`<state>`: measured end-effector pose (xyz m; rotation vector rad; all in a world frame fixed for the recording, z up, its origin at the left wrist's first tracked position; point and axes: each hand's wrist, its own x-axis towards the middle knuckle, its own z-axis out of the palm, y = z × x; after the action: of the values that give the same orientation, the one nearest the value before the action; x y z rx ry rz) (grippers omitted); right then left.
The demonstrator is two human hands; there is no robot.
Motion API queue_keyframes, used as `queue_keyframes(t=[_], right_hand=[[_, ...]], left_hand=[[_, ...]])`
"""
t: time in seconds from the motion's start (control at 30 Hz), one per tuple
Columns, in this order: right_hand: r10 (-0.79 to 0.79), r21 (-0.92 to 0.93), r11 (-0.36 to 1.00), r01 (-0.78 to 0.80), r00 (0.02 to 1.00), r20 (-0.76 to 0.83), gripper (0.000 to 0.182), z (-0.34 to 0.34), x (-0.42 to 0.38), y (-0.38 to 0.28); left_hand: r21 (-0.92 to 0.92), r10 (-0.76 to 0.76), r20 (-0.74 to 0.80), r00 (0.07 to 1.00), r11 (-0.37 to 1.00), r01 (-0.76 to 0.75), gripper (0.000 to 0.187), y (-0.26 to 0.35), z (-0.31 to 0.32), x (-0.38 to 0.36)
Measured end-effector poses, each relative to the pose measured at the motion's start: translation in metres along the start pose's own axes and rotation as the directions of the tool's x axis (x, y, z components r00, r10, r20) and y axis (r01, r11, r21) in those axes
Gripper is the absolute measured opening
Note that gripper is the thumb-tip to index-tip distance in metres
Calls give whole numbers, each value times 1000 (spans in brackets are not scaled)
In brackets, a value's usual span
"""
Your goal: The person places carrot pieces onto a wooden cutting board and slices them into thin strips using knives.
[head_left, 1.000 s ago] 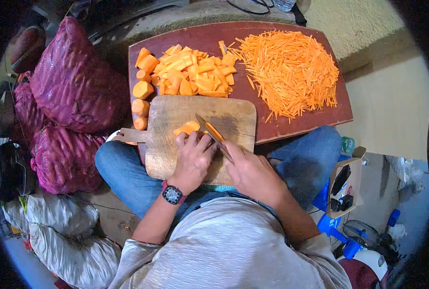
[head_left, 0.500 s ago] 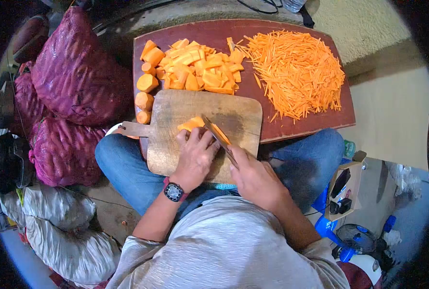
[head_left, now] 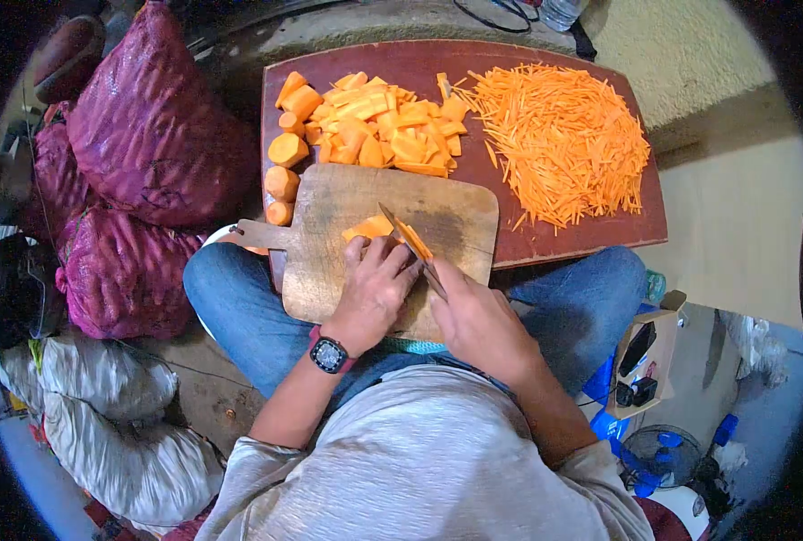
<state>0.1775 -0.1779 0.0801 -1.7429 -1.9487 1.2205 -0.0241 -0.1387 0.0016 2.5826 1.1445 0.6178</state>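
A wooden cutting board (head_left: 338,194) lies across the front edge of a dark red board and over my lap. My left hand (head_left: 376,293), with a watch on the wrist, presses curled fingertips onto flat carrot slices (head_left: 365,227). My right hand (head_left: 481,323) is wrapped round the handle of a knife (head_left: 405,233). Its blade stands against the right end of the slices, close to my left fingers. Thin cut strips (head_left: 417,243) lie along the blade's right side.
On the dark red board (head_left: 473,180) are carrot chunks (head_left: 288,150), a heap of carrot slices (head_left: 388,126) and a large mound of carrot strips (head_left: 564,144). Full purple net sacks (head_left: 153,126) and white sacks (head_left: 131,451) stand left. An open box (head_left: 654,361) and a fan (head_left: 663,455) are right.
The whole view has shifted slightly, so most things sit a little further right. Both hands keep nearly the same place on the cutting board, the knife still at the slices.
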Motion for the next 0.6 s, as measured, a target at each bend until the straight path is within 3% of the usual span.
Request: queue_keyframes(t=[0.1,0.17,0.4,0.6], right_hand=[[-20,0,1000,20,1000,-1,42,0,-12,6],[100,52,993,-101,995,27,40,-3,-34,3],[20,18,1000,-21,1000,19,44,-3,0,1],[185,0,983,-186,977,108,46,-4,-24,-9]], left_hand=[[-22,17,-22,1000,1000,-18,36,-3,-2,3],[-60,-1,-35,999,998,-1,36,-3,-1,1],[-5,10,-24,1000,1000,-10,33,-3,2,-1],[-11,-3,-15,1000,1000,3,32,-2,-1,-1]])
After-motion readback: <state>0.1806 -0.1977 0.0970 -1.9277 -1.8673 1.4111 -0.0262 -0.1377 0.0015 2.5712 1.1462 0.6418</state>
